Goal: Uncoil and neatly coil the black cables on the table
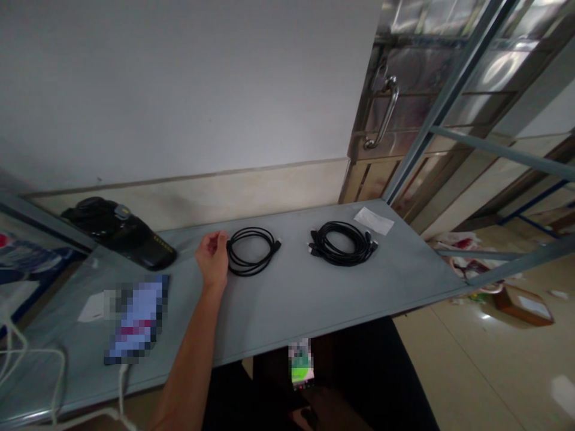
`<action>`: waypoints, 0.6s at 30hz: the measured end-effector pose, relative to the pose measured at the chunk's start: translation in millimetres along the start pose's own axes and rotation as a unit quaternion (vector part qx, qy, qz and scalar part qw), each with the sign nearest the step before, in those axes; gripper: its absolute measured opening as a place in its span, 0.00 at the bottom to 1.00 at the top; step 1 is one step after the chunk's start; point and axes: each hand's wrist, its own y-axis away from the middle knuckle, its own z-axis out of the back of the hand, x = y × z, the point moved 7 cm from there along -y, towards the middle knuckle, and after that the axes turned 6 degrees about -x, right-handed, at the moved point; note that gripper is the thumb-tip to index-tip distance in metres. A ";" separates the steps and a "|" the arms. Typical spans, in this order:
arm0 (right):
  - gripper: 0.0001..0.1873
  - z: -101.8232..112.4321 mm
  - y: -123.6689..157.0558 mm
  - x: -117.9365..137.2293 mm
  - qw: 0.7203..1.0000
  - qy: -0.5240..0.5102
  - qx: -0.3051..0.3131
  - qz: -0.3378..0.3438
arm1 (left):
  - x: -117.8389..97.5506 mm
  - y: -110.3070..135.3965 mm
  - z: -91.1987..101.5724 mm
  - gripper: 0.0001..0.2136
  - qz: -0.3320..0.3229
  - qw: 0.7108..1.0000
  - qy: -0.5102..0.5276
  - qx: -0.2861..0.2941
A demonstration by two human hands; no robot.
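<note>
My left hand [212,258] reaches over the grey table [291,299] and its fingers are closed on the left edge of a small black coiled cable [252,251], which lies flat on the table. To the right, apart from it, lies a thicker bundle of black coiled cables [344,242]. My right hand is out of sight.
A black handheld device [123,234] lies at the back left. A blurred flat item [137,317] and a white slip [92,308] sit near the left front, with white cords [27,359] beside them. Another white slip [374,220] is at the back right corner. A metal door [404,90] and frame stand to the right.
</note>
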 end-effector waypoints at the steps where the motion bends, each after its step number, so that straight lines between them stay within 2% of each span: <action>1: 0.22 3.7 0.1 1.0 1.000 0.014 0.008 0.012 | -1.3 0.2 -0.2 0.21 0.000 1.000 0.002 0.000; 3: 0.21 12.8 2.0 1.1 0.998 0.026 0.017 0.047 | -3.1 0.6 -0.8 0.21 0.000 1.000 0.007 0.002; 4: 0.20 19.8 3.3 -0.8 0.998 0.027 0.001 0.062 | -3.6 0.7 -1.2 0.21 -0.001 1.000 0.009 0.004; 8: 0.19 57.8 12.9 -8.3 0.986 0.067 -0.113 0.102 | -4.9 1.5 -3.4 0.21 -0.006 1.000 0.000 0.022; 10: 0.19 83.0 19.4 3.3 0.979 0.075 -0.142 0.125 | -6.9 2.6 -5.5 0.20 -0.007 0.999 -0.013 0.039; 13: 0.16 131.8 26.3 43.4 0.981 0.033 -0.128 0.143 | -15.6 5.0 -8.6 0.18 -0.025 0.997 -0.043 0.067; 15: 0.14 172.6 25.8 75.7 0.980 -0.020 -0.124 0.153 | -23.4 7.5 -11.2 0.17 -0.046 0.993 -0.065 0.089; 16: 0.14 195.5 23.0 90.5 0.975 -0.037 -0.139 0.168 | -26.8 9.0 -12.6 0.16 -0.056 0.990 -0.075 0.102; 18: 0.13 246.1 12.6 112.2 0.949 -0.038 -0.224 0.217 | -32.0 12.3 -15.4 0.15 -0.079 0.985 -0.094 0.124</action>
